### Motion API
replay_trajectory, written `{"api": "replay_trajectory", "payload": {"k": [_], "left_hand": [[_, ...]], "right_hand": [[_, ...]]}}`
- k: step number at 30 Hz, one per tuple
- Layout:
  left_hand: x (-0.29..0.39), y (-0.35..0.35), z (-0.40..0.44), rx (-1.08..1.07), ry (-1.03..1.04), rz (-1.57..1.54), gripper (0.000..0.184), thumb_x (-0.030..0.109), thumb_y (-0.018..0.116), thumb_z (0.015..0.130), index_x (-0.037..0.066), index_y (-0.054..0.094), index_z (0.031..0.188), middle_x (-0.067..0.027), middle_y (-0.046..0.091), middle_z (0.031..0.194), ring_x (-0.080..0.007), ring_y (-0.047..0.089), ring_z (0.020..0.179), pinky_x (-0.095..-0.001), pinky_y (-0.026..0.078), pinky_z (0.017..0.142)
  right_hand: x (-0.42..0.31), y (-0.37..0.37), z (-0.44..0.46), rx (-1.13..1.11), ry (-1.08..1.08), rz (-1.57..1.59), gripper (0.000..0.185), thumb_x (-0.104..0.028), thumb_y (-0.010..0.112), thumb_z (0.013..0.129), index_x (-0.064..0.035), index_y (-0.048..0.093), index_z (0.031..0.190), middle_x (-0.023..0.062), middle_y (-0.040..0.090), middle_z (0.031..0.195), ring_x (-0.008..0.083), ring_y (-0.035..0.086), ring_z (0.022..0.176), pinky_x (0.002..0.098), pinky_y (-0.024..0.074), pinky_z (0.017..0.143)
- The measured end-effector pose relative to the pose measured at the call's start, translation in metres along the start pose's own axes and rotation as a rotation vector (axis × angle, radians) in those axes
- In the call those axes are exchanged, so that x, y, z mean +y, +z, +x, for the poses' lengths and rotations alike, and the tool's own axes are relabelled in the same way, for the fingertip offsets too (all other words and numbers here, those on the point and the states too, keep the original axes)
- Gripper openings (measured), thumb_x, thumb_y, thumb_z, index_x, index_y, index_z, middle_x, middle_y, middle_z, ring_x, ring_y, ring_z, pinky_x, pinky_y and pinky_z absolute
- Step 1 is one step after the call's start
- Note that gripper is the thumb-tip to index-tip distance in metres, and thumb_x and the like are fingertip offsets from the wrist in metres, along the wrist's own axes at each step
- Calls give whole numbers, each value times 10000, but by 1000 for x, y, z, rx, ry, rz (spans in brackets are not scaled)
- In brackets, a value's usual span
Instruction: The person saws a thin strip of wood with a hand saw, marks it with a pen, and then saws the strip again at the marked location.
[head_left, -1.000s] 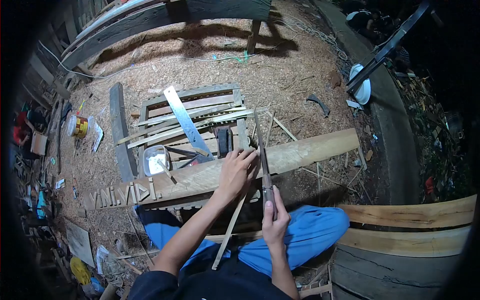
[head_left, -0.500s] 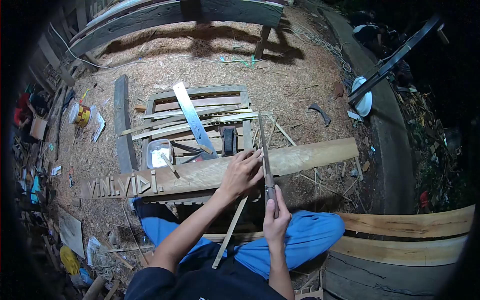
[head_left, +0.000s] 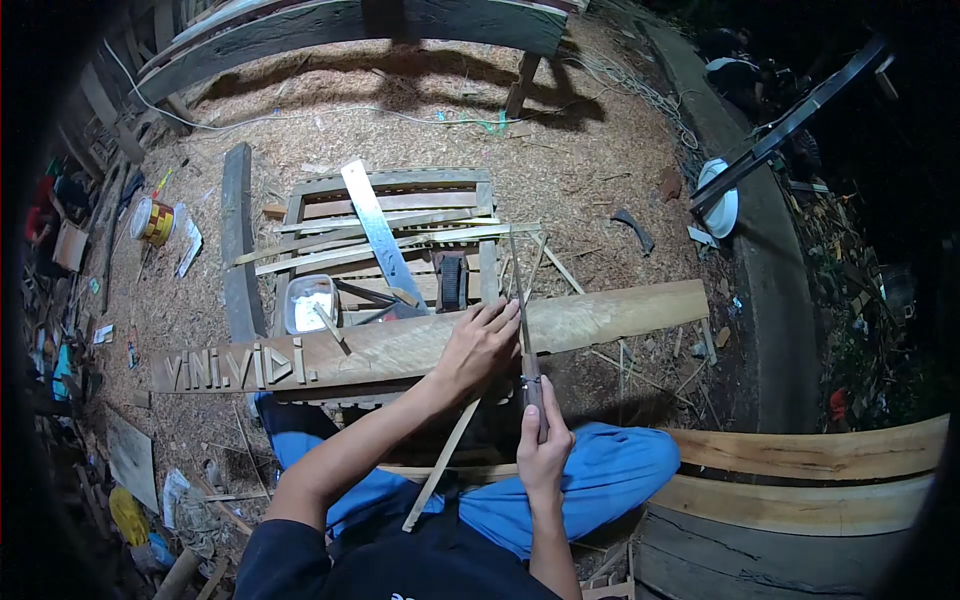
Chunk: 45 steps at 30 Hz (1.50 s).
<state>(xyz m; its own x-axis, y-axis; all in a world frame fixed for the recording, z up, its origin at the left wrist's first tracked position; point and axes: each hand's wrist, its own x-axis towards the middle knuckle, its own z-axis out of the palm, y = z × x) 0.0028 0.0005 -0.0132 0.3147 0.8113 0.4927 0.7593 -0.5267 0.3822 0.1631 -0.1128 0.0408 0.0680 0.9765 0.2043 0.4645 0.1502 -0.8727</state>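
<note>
My right hand (head_left: pixel 545 448) is wrapped round the brown handle of a long narrow blade tool (head_left: pixel 529 350), which points away from me across the plank. Just left of the blade, my left hand (head_left: pixel 480 345) presses over a thin wooden strip (head_left: pixel 442 468), whose near end slants down over my lap. Under both lies a long wooden plank (head_left: pixel 620 315) with raised letters (head_left: pixel 240 368) reading "VINI.VIDI." at its left. Behind it, a slatted wooden frame (head_left: pixel 400 184) carries strips, a metal ruler (head_left: pixel 380 240), a black brush-like block (head_left: pixel 453 281) and a plastic tub of white stuff (head_left: pixel 312 304).
A dark beam (head_left: pixel 240 240) lies left of the frame, near a bucket (head_left: pixel 153 222). A heavy bench (head_left: pixel 350 28) stands at the back. Wide boards (head_left: pixel 800 455) are at the right. People (head_left: pixel 735 78) (head_left: pixel 45 215) appear at both far edges, and shavings cover the ground.
The view has shifted slightly. The blade tool has moved a little back toward me along its length, with my right hand on it. My left hand stays beside the blade.
</note>
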Motion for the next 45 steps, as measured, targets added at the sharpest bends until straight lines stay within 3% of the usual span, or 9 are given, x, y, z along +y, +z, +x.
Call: {"api": "replay_trajectory", "payload": {"k": [16, 18, 19, 20, 26, 31, 34, 38, 45], "left_hand": [[-4, 4, 0, 8, 25, 41, 476, 180, 745, 835, 5, 641, 1265, -141, 640, 1387, -291, 586, 1289, -441, 469, 1041], [-3, 1, -1, -4, 25, 44, 473, 172, 745, 830, 8, 644, 1262, -141, 644, 1383, -289, 589, 1285, -440, 469, 1040], [-2, 1, -1, 3, 14, 35, 476, 170, 748, 827, 10, 644, 1264, -139, 644, 1383, -288, 592, 1281, -439, 467, 1039], [-1, 2, -1, 6, 5, 24, 480, 168, 751, 824, 12, 644, 1265, -137, 645, 1382, -287, 595, 1278, -438, 466, 1039], [-2, 1, -2, 4, -9, 23, 488, 198, 759, 837, 9, 639, 1271, -128, 642, 1393, -282, 594, 1280, -445, 463, 1038], [-5, 10, -4, 9, 6, 55, 483, 206, 758, 850, 16, 633, 1276, -130, 635, 1402, -282, 587, 1288, -457, 451, 1054], [-3, 7, -3, 4, 2, 39, 479, 202, 758, 851, 20, 633, 1276, -131, 634, 1403, -280, 585, 1290, -457, 449, 1059], [0, 4, -2, 19, -5, 12, 476, 189, 762, 842, 18, 635, 1267, -129, 640, 1395, -278, 584, 1290, -461, 452, 1053], [1, 5, -3, 43, -20, -3, 442, 177, 764, 838, 23, 651, 1238, -127, 654, 1369, -290, 589, 1277, -473, 457, 1042]], "right_hand": [[-19, 7, 12, -29, 19, -55, 451, -159, 562, 1040, 7, 545, 1458, 297, 702, 1184, 402, 733, 1049, 417, 583, 821], [-19, 2, 4, -57, 113, -17, 451, -167, 563, 1043, 10, 543, 1456, 299, 696, 1197, 403, 731, 1055, 417, 581, 823], [-14, 5, 4, -6, -50, -75, 446, -170, 560, 1046, 13, 546, 1452, 304, 685, 1222, 404, 729, 1065, 417, 580, 824], [-10, 4, 5, -3, -48, -78, 446, -170, 560, 1046, 13, 546, 1452, 304, 685, 1222, 404, 729, 1065, 417, 580, 824], [-11, 5, 4, 2, 63, 76, 448, -167, 556, 1048, 34, 543, 1448, 303, 673, 1265, 403, 711, 1119, 393, 569, 888], [-14, 6, 5, 7, 26, -48, 455, -189, 553, 1048, 24, 552, 1450, 290, 688, 1242, 332, 744, 1086, 376, 569, 861], [-13, 3, 3, -19, 106, 33, 454, -183, 551, 1046, 25, 552, 1450, 295, 683, 1250, 344, 735, 1106, 391, 569, 878], [-3, 3, 1, 14, -11, -18, 455, -179, 554, 1048, 23, 547, 1456, 290, 692, 1249, 341, 731, 1119, 376, 561, 889], [-12, 6, -4, 13, 56, 18, 458, -184, 565, 1049, 16, 550, 1461, 270, 703, 1255, 330, 734, 1115, 385, 564, 904]]}}
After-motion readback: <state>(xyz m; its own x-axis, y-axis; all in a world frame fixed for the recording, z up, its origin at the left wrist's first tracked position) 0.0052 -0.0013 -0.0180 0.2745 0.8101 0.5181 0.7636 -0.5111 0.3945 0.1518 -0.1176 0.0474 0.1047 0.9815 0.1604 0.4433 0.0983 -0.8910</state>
